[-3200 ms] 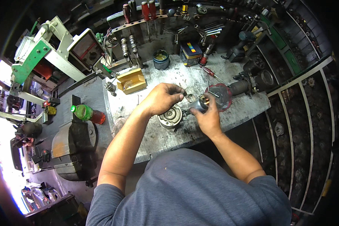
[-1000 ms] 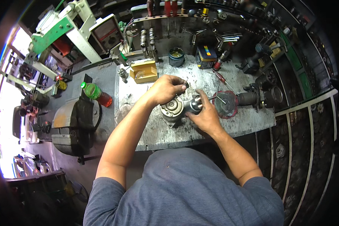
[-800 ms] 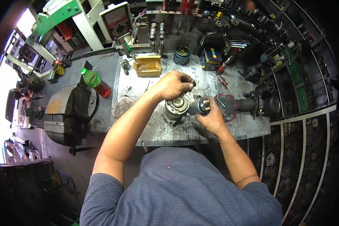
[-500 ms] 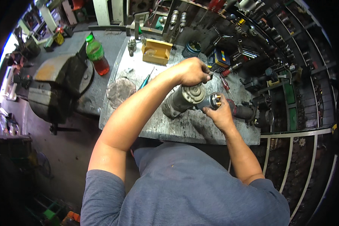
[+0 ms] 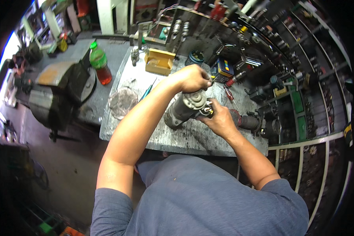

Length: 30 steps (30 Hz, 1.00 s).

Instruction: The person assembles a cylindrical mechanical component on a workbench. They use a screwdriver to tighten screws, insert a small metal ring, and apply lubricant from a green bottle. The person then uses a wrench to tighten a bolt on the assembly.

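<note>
A grey starter motor stands on end, leaning slightly, on the metal-topped workbench. Against its right side is a dark solenoid with metal terminals on its end. My right hand is closed round the solenoid, thumb on the near side and fingers on the far side. Above the motor's round end cap, my left hand is bent at the wrist, its fingers pinched. A small thin piece shows at those fingertips, too small to name.
A bench vise and a green-capped bottle of red liquid are at left. An open cardboard box, a dirty round disc and a red screwdriver lie on the bench. Another motor-like part sits right of my hand.
My right hand has moved left with the solenoid and turned it, bringing it against the starter motor. My left hand stays pinched above the motor. The whole view has shifted slightly.
</note>
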Each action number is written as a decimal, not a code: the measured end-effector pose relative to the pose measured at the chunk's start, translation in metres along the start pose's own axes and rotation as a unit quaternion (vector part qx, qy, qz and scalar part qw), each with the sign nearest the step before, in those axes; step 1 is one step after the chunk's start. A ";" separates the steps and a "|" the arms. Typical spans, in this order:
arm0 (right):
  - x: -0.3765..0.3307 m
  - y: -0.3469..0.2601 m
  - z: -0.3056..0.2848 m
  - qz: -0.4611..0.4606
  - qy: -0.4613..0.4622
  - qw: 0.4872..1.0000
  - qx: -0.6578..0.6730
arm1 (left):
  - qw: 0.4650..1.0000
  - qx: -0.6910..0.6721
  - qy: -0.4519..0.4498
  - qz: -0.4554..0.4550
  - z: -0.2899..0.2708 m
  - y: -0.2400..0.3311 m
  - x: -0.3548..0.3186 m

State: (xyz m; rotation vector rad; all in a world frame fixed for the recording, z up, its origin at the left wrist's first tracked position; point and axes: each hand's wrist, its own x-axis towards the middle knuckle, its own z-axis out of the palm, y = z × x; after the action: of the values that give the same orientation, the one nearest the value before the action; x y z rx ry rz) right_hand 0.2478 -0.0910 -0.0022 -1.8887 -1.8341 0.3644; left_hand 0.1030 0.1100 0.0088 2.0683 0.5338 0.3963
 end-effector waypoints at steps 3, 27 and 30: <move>0.000 0.016 0.002 -0.015 -0.013 0.999 0.031 | 0.997 -0.043 -0.046 -0.040 -0.004 0.005 0.000; 0.009 0.092 0.010 -0.059 -0.164 0.959 0.224 | 0.880 0.470 -0.063 -0.002 0.054 0.094 -0.057; 0.056 0.154 0.016 0.093 -0.264 0.924 0.259 | 0.884 0.462 -0.069 -0.018 0.054 0.096 -0.054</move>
State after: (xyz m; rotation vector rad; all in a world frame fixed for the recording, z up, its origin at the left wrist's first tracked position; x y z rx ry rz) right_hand 0.3757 -0.0314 -0.0864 -1.6753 -1.6226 1.3930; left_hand 0.1031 -0.0016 0.0595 2.9627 0.7668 -0.0746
